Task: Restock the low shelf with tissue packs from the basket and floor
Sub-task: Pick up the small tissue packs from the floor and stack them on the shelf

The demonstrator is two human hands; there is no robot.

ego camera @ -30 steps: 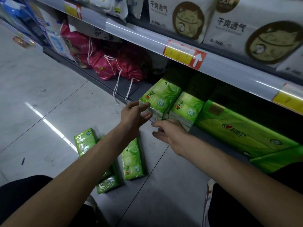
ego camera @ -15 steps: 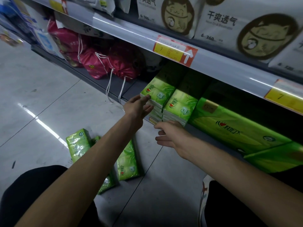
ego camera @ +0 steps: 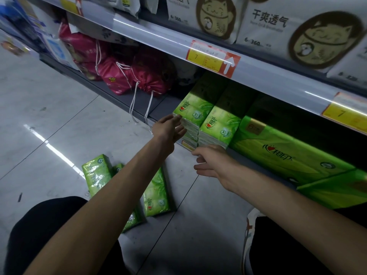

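My left hand (ego camera: 168, 129), fingers straight, pressed the shelved tissue packs (ego camera: 190, 116), probably squaring them on the low shelf (ego camera: 158, 108). My right hand (ego camera: 210, 161) hovered just below, loosely spread and empty. The floor packs (ego camera: 156, 193) lay near, not yet shelved.

Single head-worn view, wide-angle. Faces forward and down along both forearms, close in. Left hand (ego camera: 168, 129) and right hand (ego camera: 210, 163) sit near frame centre; low shelf (ego camera: 161, 106) just beyond them, floor (ego camera: 49, 120) left of the left hand.
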